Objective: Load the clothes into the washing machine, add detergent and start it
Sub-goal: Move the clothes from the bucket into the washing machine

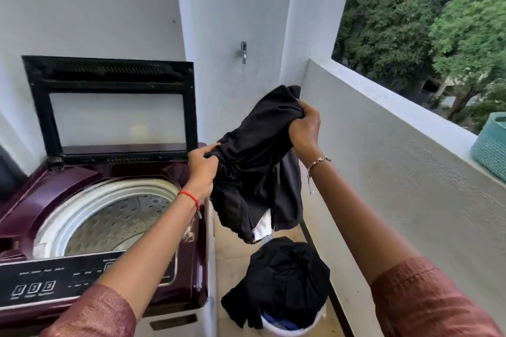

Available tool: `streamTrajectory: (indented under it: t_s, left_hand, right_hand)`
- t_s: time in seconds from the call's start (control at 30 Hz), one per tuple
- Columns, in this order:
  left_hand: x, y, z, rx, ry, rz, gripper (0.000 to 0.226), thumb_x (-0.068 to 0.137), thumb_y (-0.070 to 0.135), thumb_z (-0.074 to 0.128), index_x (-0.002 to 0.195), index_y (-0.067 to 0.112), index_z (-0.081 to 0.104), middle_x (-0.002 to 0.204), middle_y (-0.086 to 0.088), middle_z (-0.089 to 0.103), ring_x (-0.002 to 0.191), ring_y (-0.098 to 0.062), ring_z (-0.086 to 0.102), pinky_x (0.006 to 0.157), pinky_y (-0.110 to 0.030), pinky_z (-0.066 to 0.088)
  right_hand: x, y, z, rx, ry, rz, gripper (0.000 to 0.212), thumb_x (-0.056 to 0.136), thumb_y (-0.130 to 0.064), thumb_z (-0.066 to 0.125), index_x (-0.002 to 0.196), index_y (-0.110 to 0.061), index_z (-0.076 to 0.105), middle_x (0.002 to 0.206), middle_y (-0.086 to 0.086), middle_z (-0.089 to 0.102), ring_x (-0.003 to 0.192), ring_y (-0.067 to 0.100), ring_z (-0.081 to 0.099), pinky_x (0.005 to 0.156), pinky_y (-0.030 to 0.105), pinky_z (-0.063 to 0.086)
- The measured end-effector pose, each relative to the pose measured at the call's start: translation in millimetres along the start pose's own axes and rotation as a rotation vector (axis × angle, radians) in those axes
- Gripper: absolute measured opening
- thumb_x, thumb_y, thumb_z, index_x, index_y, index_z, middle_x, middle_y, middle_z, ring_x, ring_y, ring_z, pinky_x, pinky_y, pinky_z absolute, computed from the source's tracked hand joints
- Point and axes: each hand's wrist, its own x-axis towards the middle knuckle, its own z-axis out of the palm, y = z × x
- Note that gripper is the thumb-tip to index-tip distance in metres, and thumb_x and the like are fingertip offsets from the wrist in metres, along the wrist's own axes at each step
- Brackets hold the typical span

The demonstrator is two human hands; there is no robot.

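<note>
At the left, the washing machine (41, 200) stands with its lid (109, 76) swung upright against the wall, so the drum (115, 216) is open for loading; no clothes show in the part visible. Just past the machine's right edge, the left grip (204, 165) pinches a low fold of a black garment (254, 172). The right grip (305, 128), higher and farther right, has its fingers curled into the upper bunch. Spread between the two, the cloth hangs above the laundry basket (273, 332) on the floor, probably to free it from the heap of dark clothes (287, 268) before it goes into the drum. A teal basket (490, 145) sits on the ledge at the far right.
</note>
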Motion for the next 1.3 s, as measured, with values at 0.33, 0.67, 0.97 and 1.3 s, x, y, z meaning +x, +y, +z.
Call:
streamTrajectory:
  t_s: [0.33, 0.67, 0.97, 1.3]
  left_hand:
    - [70.5, 99.2, -112.0, -0.22, 0.186, 0.129, 0.04, 0.08, -0.016, 0.041, 0.108, -0.002, 0.066, 0.11, -0.019, 0.065, 0.105, -0.031, 0.062, 0.097, -0.04, 0.049]
    - [142.9, 87.2, -248.2, 0.01, 0.131, 0.207, 0.044, 0.081, -0.016, 0.038, 0.114, 0.0, 0.064, 0.117, -0.015, 0.064, 0.112, -0.024, 0.058, 0.103, -0.036, 0.045]
    - [167.1, -13.0, -306.2, 0.239, 0.014, 0.082, 0.049, 0.077, -0.02, 0.038, 0.118, -0.004, 0.06, 0.123, -0.015, 0.061, 0.119, -0.022, 0.054, 0.102, -0.02, 0.038]
    - [173.5, -126.7, -331.1, 0.771, -0.351, 0.109, 0.067, 0.074, -0.019, 0.036, 0.136, 0.005, 0.045, 0.144, -0.012, 0.042, 0.136, -0.025, 0.036, 0.111, -0.021, 0.022]
  right_hand:
    - [2.2, -117.4, 115.2, 0.155, -0.112, -0.171, 0.054, 0.067, 0.012, 0.026, 0.086, -0.016, 0.068, 0.068, -0.008, 0.054, 0.065, 0.003, 0.047, 0.068, 0.02, 0.043]
    - [-55.5, -128.6, 243.2, 0.171, -0.116, -0.178, 0.056, 0.069, 0.013, 0.029, 0.104, -0.01, 0.067, 0.077, -0.001, 0.061, 0.076, 0.007, 0.056, 0.069, 0.011, 0.044]
    - [-122.9, -43.2, 321.1, 0.001, -0.141, 0.008, 0.064, 0.072, 0.018, 0.033, 0.123, -0.01, 0.059, 0.098, 0.0, 0.068, 0.094, 0.015, 0.064, 0.074, 0.018, 0.052]
    - [-161.3, 78.8, 350.8, -0.427, -0.452, 0.027, 0.084, 0.066, 0.023, 0.037, 0.138, -0.02, 0.041, 0.146, 0.01, 0.037, 0.132, 0.026, 0.039, 0.108, 0.026, 0.03]
